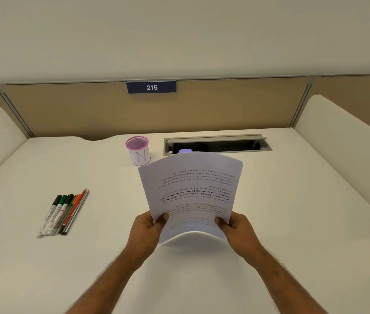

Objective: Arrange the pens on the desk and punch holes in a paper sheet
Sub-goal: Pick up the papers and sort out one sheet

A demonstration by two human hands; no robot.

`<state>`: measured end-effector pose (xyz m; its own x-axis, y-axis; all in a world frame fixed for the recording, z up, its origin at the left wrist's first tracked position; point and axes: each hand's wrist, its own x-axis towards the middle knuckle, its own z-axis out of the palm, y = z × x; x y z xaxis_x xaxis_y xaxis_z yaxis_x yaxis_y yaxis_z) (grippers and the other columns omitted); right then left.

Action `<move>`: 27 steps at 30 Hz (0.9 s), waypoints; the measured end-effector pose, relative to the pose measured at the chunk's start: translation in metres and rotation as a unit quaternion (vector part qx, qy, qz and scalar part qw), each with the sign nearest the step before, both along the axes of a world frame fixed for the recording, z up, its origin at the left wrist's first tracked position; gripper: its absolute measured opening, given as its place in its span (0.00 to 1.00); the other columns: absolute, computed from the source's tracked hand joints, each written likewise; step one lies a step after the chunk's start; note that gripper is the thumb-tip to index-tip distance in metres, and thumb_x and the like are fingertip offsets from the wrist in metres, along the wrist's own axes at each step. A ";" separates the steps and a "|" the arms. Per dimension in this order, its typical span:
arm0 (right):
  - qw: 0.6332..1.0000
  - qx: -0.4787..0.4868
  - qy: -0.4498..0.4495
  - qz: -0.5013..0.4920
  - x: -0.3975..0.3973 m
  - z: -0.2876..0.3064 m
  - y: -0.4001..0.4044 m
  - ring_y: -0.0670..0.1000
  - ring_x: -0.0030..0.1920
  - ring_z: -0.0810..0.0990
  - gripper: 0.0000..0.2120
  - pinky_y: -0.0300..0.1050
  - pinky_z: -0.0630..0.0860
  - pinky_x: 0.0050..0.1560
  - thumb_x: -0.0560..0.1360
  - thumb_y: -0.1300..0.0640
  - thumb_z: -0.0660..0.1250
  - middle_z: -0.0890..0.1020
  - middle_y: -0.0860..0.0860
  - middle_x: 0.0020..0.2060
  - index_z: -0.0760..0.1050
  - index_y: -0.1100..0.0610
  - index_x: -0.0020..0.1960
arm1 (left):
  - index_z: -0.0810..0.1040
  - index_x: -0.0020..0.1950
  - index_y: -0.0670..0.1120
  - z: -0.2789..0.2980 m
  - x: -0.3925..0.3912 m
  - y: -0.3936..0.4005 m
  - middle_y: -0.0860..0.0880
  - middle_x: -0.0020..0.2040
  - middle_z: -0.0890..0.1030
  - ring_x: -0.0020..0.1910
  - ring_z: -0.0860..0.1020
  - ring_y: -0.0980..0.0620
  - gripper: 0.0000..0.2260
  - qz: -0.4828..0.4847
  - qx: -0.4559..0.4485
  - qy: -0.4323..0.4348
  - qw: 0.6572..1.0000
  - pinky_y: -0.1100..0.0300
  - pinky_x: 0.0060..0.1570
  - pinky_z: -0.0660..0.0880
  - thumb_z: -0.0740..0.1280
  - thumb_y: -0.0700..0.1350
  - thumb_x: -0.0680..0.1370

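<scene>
A printed paper sheet (190, 191) is held up above the white desk (292, 223), bowed, its text upside down to me. My left hand (147, 230) grips its lower left edge and my right hand (236, 232) grips its lower right edge, thumbs on top. Several pens and markers (63, 214) lie side by side in a tidy row on the desk at the left, caps pointing away from me. A small pale purple object (185, 151) peeks out just above the paper's top edge; I cannot tell what it is.
A pink mesh pen cup (137, 150) with a white label stands empty behind the paper. An open cable tray (217, 145) is sunk in the desk's back. A tan partition with sign 215 (151, 87) closes the back; white side dividers flank the desk.
</scene>
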<state>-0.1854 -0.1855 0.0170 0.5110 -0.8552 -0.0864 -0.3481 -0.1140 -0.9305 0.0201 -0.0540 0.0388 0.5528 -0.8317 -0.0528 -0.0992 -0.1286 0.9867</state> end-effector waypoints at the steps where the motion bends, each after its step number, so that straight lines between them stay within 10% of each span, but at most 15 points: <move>1: 1.000 0.004 0.006 0.004 -0.001 -0.001 0.000 0.38 0.49 0.82 0.10 0.31 0.77 0.47 0.79 0.55 0.64 0.85 0.35 0.46 0.80 0.41 0.49 | 0.85 0.47 0.60 0.000 0.000 0.000 0.60 0.48 0.87 0.47 0.84 0.61 0.13 -0.001 0.004 0.008 1.000 0.73 0.40 0.76 0.65 0.44 0.81; 20: 0.996 0.013 -0.071 -0.058 -0.012 0.009 -0.008 0.43 0.50 0.84 0.07 0.46 0.79 0.57 0.74 0.58 0.72 0.86 0.43 0.47 0.81 0.49 0.51 | 0.85 0.46 0.61 0.011 0.002 -0.006 0.56 0.48 0.87 0.47 0.84 0.58 0.14 0.026 -0.016 0.041 0.999 0.71 0.39 0.78 0.65 0.43 0.82; 27: 0.979 0.080 -0.143 -0.118 -0.007 0.018 -0.012 0.45 0.61 0.78 0.30 0.46 0.75 0.60 0.69 0.49 0.75 0.78 0.46 0.59 0.70 0.49 0.67 | 0.80 0.61 0.48 0.020 0.004 -0.012 0.48 0.58 0.85 0.56 0.83 0.48 0.10 0.039 -0.109 0.161 0.980 0.56 0.51 0.80 0.64 0.43 0.81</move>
<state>-0.1923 -0.1975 0.0351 0.3228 -0.9398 -0.1122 -0.0699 0.0946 -0.9931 0.0244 -0.0658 0.0593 0.5991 -0.7983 -0.0616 0.2244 0.0935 0.9700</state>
